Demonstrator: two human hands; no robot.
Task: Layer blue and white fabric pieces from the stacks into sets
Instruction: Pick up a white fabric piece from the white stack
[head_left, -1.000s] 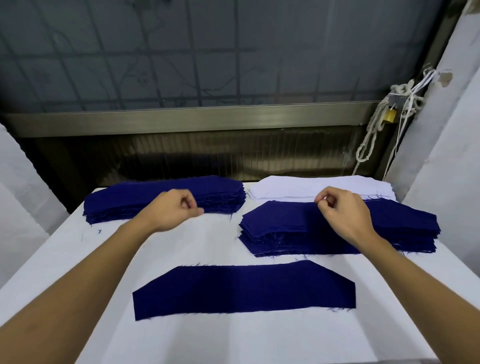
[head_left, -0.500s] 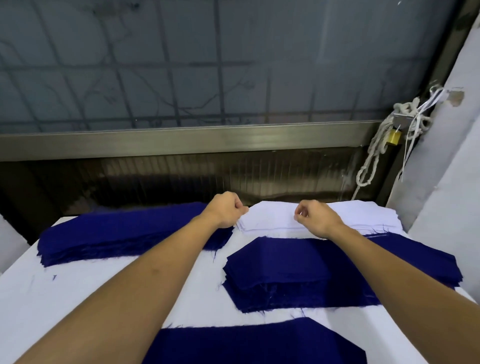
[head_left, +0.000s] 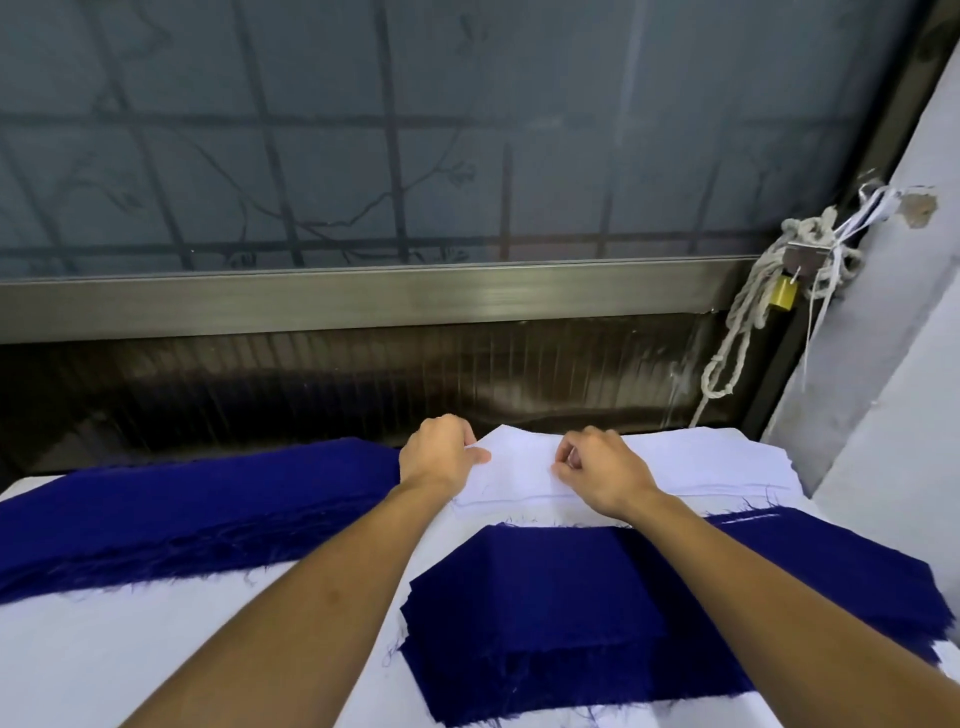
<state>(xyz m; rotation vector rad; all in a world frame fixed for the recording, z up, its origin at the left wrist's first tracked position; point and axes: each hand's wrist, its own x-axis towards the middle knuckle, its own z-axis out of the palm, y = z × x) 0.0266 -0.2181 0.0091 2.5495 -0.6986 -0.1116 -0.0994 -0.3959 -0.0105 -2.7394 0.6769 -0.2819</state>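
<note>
A stack of white fabric pieces (head_left: 717, 462) lies at the far right of the table. My left hand (head_left: 441, 457) pinches the left end of its top white piece (head_left: 519, 467), whose corner is lifted. My right hand (head_left: 597, 467) pinches the same piece further right. In front of it sits a stack of dark blue pieces (head_left: 545, 613), partly under my right forearm. A second blue stack (head_left: 197, 509) lies to the left.
The white table (head_left: 156, 654) ends at a dark window sill and metal rail behind the stacks. A knotted rope with a brass padlock (head_left: 779, 296) hangs at the right, beside a grey wall (head_left: 893, 415).
Both hands reached from the blue stacks to the white stack and took hold of its top piece. The view tilted up, so the single blue piece at the front left the frame.
</note>
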